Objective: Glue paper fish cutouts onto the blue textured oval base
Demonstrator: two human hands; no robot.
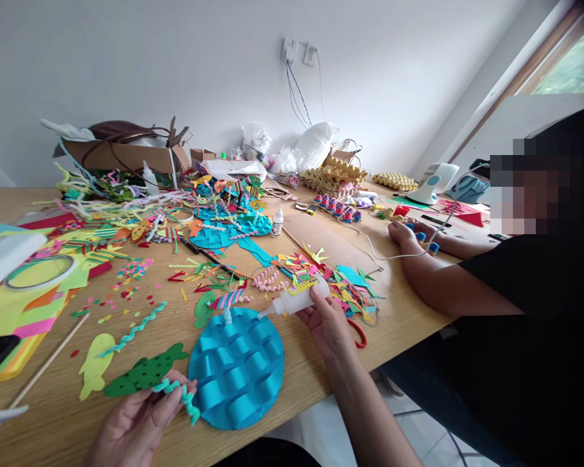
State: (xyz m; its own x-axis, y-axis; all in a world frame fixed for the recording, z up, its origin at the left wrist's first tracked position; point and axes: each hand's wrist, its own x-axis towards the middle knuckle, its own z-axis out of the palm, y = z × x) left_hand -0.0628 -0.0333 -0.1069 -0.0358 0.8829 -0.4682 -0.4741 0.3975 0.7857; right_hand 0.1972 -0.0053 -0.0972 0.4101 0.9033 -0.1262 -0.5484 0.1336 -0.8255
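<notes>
While the left hand pinches a curly pipe cleaner, the right hand clasps a glue bottle near a blue disc.

It looked like a craft workroom: on the wooden table lay coloured paper on the left side, paper scraps mid-table and egg cartons by the far edge; a glue bottle was held toward the front edge.
</notes>
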